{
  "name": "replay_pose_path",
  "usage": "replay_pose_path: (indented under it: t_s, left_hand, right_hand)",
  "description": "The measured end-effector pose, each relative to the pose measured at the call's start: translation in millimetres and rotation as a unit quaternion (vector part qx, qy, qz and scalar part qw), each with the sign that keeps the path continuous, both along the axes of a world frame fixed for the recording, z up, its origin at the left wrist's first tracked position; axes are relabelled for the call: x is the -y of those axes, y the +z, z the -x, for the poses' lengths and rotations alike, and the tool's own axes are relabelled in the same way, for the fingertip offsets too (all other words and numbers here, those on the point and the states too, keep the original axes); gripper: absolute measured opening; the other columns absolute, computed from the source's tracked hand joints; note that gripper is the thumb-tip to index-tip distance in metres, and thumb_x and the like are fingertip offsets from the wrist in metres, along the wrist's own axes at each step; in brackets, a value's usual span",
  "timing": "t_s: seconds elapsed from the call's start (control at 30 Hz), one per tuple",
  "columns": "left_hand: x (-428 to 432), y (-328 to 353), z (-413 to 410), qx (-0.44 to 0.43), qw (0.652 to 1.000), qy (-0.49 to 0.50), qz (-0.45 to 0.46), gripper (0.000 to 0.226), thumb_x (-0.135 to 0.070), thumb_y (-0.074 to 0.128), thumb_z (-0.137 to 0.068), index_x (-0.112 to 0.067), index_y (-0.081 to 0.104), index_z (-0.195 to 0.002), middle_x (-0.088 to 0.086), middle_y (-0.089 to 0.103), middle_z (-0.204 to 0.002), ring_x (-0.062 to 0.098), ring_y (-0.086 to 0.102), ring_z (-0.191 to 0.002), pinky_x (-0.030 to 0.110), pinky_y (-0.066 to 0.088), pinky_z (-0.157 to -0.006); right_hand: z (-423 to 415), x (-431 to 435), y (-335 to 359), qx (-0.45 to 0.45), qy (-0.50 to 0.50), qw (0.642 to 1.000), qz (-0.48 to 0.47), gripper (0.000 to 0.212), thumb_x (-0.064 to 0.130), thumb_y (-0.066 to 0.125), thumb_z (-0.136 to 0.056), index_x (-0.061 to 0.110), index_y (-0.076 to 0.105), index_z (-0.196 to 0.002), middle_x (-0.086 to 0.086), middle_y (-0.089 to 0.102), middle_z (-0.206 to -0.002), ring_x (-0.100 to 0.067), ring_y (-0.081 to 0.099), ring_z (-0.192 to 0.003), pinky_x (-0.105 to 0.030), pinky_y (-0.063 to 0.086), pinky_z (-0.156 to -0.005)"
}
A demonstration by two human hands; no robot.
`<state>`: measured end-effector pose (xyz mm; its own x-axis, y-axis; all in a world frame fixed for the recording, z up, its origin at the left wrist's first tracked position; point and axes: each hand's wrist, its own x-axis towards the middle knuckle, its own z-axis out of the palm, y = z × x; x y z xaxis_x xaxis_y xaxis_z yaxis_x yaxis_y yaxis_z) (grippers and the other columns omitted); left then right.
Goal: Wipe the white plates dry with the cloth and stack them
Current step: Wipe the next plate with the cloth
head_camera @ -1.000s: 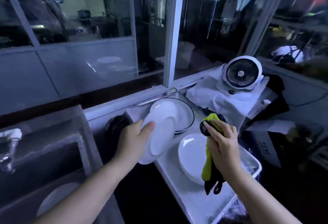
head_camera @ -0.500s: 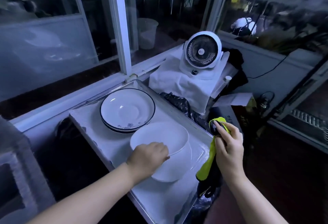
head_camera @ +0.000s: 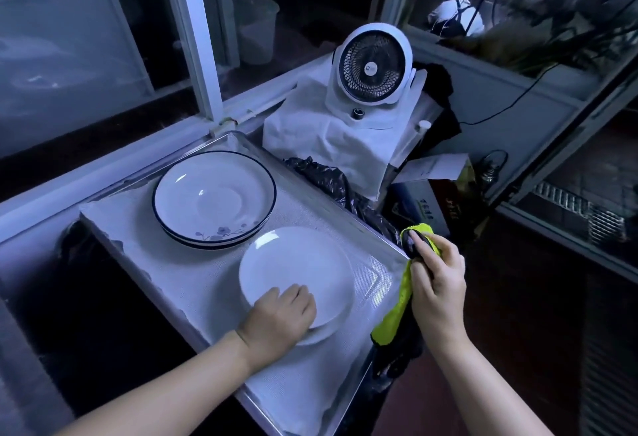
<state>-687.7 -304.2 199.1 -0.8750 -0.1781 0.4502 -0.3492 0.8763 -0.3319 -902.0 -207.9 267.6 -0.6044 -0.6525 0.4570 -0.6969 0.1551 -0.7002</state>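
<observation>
A plain white plate [head_camera: 297,266] lies on top of another white plate whose rim shows beneath it near the front of the metal tray [head_camera: 145,256]. My left hand [head_camera: 279,318] rests on the near rim of the top plate, fingers curled over its edge. My right hand [head_camera: 436,283] grips a yellow-green and black cloth [head_camera: 397,318] just off the tray's right edge; the cloth hangs down below the hand. Behind the white plates sits a stack of blue-rimmed plates [head_camera: 214,199] with a small flower print.
A white desk fan [head_camera: 374,66] stands on a white cloth [head_camera: 331,145] behind the tray. Black plastic wrap [head_camera: 328,180] lies along the tray's right side. A window frame [head_camera: 193,38] runs behind, with boxes [head_camera: 435,208] and dark floor to the right.
My left hand has brought the white plate from upright in the air down flat onto the other white plate. The view has swung right. My right hand still holds the cloth.
</observation>
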Motion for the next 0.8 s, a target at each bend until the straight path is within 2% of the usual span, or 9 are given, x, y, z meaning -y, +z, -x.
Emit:
replay_pose_path:
  t_s: [0.03, 0.1, 0.17, 0.33, 0.47, 0.6, 0.67, 0.8]
  left_hand:
    - [0, -5, 1, 0.015, 1.000, -0.003, -0.003, 0.015, -0.023, 0.062, -0.075, -0.013, 0.073, -0.075, 0.003, 0.068, -0.075, 0.017, 0.064, -0.064, 0.022, 0.044, -0.048]
    - [-1, -10, 1, 0.035, 0.999, 0.005, -0.014, 0.047, -0.050, 0.047, -0.083, -0.012, 0.075, -0.080, 0.004, 0.071, -0.082, 0.016, 0.067, -0.070, 0.022, 0.049, -0.053]
    - [-2, -11, 2, 0.034, 0.999, 0.021, -0.028, 0.059, -0.055, 0.035, -0.085, -0.012, 0.075, -0.081, 0.004, 0.071, -0.083, 0.016, 0.066, -0.069, 0.023, 0.050, -0.053]
    - [-8, -10, 5, 0.026, 0.998, 0.028, -0.045, 0.058, -0.056, 0.035, -0.087, -0.014, 0.074, -0.076, 0.002, 0.069, -0.079, 0.017, 0.064, -0.065, 0.022, 0.049, -0.053]
    - [-8, -12, 1, 0.044, 0.997, 0.020, -0.060, 0.055, -0.069, 0.060, -0.073, -0.016, 0.074, -0.077, 0.002, 0.071, -0.084, 0.016, 0.065, -0.069, 0.022, 0.050, -0.057]
    - [-9, -11, -2, 0.069, 0.994, 0.030, -0.085, 0.059, -0.073, 0.065, -0.067, -0.016, 0.074, -0.081, 0.001, 0.071, -0.087, 0.016, 0.065, -0.072, 0.022, 0.050, -0.058]
    - [-8, -12, -2, 0.073, 0.992, 0.035, -0.097, 0.060, -0.073, 0.064, -0.067, -0.016, 0.074, -0.083, 0.001, 0.070, -0.088, 0.016, 0.065, -0.073, 0.021, 0.050, -0.059]
    - [-12, -16, -4, 0.077, 0.985, 0.045, -0.146, 0.066, -0.075, 0.060, -0.065, -0.015, 0.075, -0.089, -0.001, 0.070, -0.093, 0.014, 0.065, -0.078, 0.021, 0.050, -0.063]
  right_hand:
    - [0, 1, -2, -0.002, 0.001, 1.000, -0.003, 0.050, -0.020, 0.056, -0.080, 0.011, 0.065, -0.119, -0.001, 0.052, -0.117, -0.019, 0.043, -0.106, -0.004, 0.024, -0.097]
    - [0, 1, -5, -0.005, 0.006, 1.000, -0.011, 0.050, -0.020, 0.056, -0.080, 0.009, 0.065, -0.119, -0.002, 0.052, -0.116, -0.021, 0.044, -0.107, -0.004, 0.024, -0.097]
    - [0, 1, -8, -0.004, 0.011, 1.000, -0.020, 0.050, -0.020, 0.056, -0.080, 0.009, 0.065, -0.120, -0.001, 0.052, -0.116, -0.021, 0.044, -0.106, -0.004, 0.024, -0.097]
    - [-1, 5, -15, 0.002, 0.015, 0.999, -0.032, 0.049, -0.020, 0.057, -0.080, 0.009, 0.066, -0.119, -0.001, 0.052, -0.116, -0.022, 0.044, -0.103, -0.003, 0.023, -0.095]
    - [-5, 10, -20, -0.002, 0.040, 0.999, -0.037, 0.047, -0.018, 0.056, -0.080, 0.008, 0.067, -0.118, -0.005, 0.054, -0.116, -0.025, 0.045, -0.101, -0.004, 0.024, -0.094]
    - [-13, 20, -25, -0.012, 0.072, 0.996, -0.048, 0.044, -0.006, 0.052, -0.079, 0.008, 0.068, -0.116, -0.004, 0.056, -0.116, -0.025, 0.047, -0.100, -0.026, 0.032, -0.093]
    - [-17, 28, -27, -0.039, 0.104, 0.992, -0.066, 0.043, -0.003, 0.051, -0.076, 0.008, 0.070, -0.114, 0.000, 0.056, -0.114, -0.022, 0.047, -0.099, -0.026, 0.032, -0.093]
    - [-30, 48, -35, -0.100, 0.182, 0.968, -0.140, 0.042, -0.007, 0.057, -0.075, 0.008, 0.071, -0.111, -0.014, 0.062, -0.113, -0.041, 0.054, -0.092, -0.037, 0.035, -0.083]
